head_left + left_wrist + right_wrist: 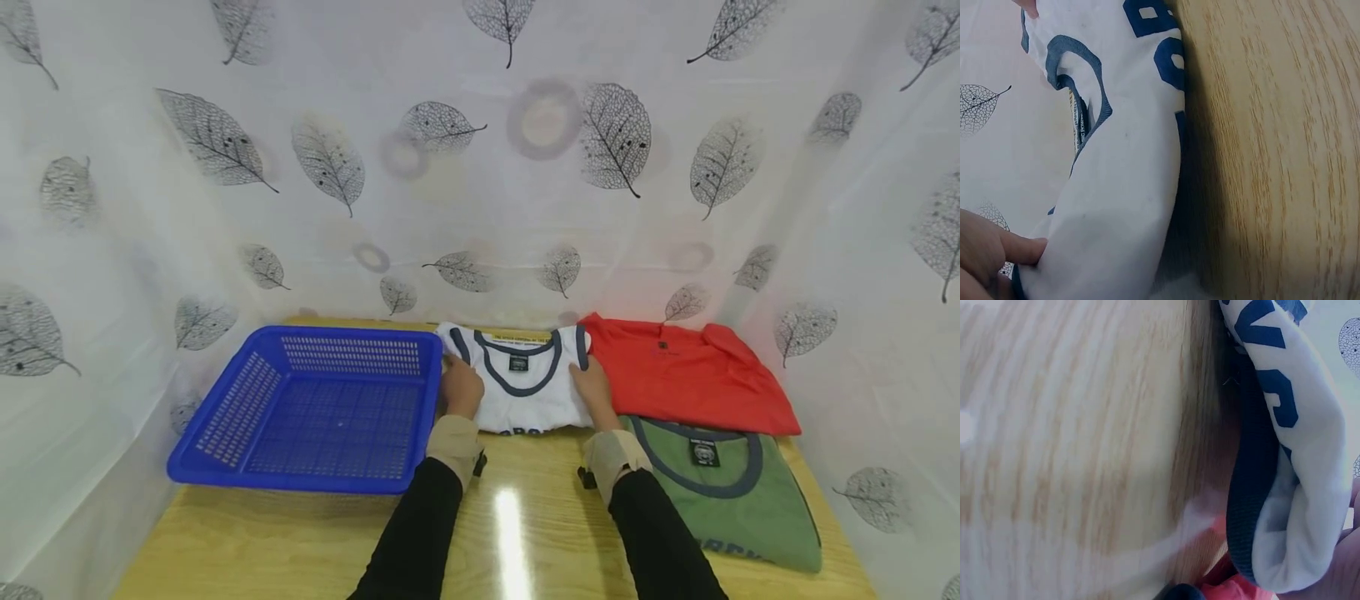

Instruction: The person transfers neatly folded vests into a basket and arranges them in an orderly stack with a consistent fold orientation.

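Observation:
A folded white shirt [534,407] with navy trim and dark lettering lies between my two hands at the back of the table. My left hand [462,388] grips its left side; the left wrist view shows the thumb [1025,250] on top of the cloth. On the other side, my right hand [594,390] holds the shirt's right edge by the navy armhole trim. The right wrist view shows the lettered front fold of the shirt [1310,419] bulging, with shadow under it. Most of the right hand [1338,569] is hidden behind the cloth there.
A blue plastic basket [427,400] stands to the left, close to my left hand. Right of the white shirt lies a folded red shirt [697,375], with a folded green shirt [757,517] in front. A leaf-print curtain [480,208] surrounds the wooden table [540,500].

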A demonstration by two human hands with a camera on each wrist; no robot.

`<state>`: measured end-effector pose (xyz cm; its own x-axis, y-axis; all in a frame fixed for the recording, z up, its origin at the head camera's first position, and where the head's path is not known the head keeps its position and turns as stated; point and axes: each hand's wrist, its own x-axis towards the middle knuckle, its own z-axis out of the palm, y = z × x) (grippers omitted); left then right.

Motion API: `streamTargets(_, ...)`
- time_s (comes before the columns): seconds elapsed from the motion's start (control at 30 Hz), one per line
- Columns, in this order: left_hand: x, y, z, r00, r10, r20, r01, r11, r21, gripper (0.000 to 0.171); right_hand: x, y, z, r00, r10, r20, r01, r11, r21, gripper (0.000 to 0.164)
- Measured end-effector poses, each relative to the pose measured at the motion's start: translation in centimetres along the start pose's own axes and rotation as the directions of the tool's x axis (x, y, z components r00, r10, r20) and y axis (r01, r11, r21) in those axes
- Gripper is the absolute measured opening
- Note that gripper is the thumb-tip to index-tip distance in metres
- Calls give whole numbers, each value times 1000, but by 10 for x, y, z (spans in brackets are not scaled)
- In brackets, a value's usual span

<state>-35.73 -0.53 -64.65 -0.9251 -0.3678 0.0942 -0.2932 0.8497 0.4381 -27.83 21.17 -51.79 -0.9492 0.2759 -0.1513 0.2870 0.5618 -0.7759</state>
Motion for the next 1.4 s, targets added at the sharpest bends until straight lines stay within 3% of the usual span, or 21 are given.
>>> streamTargets(0.03,2,0,3,1000,-10,12,11,999,-33,68,0,1,0,1000,-1,-5,1,1000,7,43)
streamTargets(0.1,3,-2,16,999,-2,-43,1,999,-33,71,-1,3,-2,1000,1,-13,-1,1000,14,42)
streamTargets(0.17,3,-1,20,999,-40,-33,37,997,-73,73,0,6,-3,1000,4,-20,-4,1000,9,43)
streamTargets(0.23,1,3,14,997,-76,25,79,992,-101,74,0,9,-5,1000,11,-20,-11,1000,-8,45)
streamTargets(0.33,6,0,23,994,-103,33,106,989,-106,74,1,10,-6,1000,17,2,-16,999,-37,49)
streamTargets(0.4,20,-8,46,990,-121,76,129,986,-108,79,1,10,-5,1000,25,17,-25,999,-41,52)
streamTargets(0.47,44,-24,95,991,-121,60,126,988,-92,86,1,9,-4,999,36,23,-35,999,-37,53)
streamTargets(0.5,58,-33,121,989,-122,84,130,988,-87,90,1,8,-3,999,41,25,-40,999,-36,53)
streamTargets(0.57,76,-42,155,986,-139,95,145,987,-62,96,1,6,-3,998,54,26,-53,998,-33,53)
streamTargets(0.6,80,-45,165,986,-141,86,144,989,-39,97,1,6,-2,998,62,29,-61,998,-34,53)
streamTargets(0.67,82,-47,170,987,-138,82,138,990,4,98,3,6,-1,997,76,30,-75,997,-23,53)
streamTargets(0.8,57,-33,124,991,-115,65,114,993,19,91,15,19,5,999,55,-2,-54,998,27,51)
streamTargets(0.83,50,-29,109,990,-112,80,112,994,10,89,22,29,10,999,8,-47,-5,998,59,49)
streamTargets(0.93,26,-14,58,988,-110,112,115,993,-35,82,29,39,13,995,-33,-91,42,994,98,46)
streamTargets(1.0,10,-6,30,993,-100,58,103,993,-52,74,26,37,12,993,-36,-116,51,990,133,45)
streamTargets(1.13,-29,21,-55,993,-89,72,98,985,-143,55,9,23,4,994,-1,-112,20,985,170,45)
streamTargets(1.23,-56,43,-118,982,-79,169,112,975,-194,49,2,17,-1,992,-5,-125,28,983,182,45)
streamTargets(1.33,-71,55,-143,991,-36,131,62,977,-205,47,0,14,-7,988,-13,-153,41,982,183,43)
streamTargets(1.4,-74,59,-149,996,-4,95,25,975,-220,46,1,13,-10,984,-18,-175,50,983,178,44)
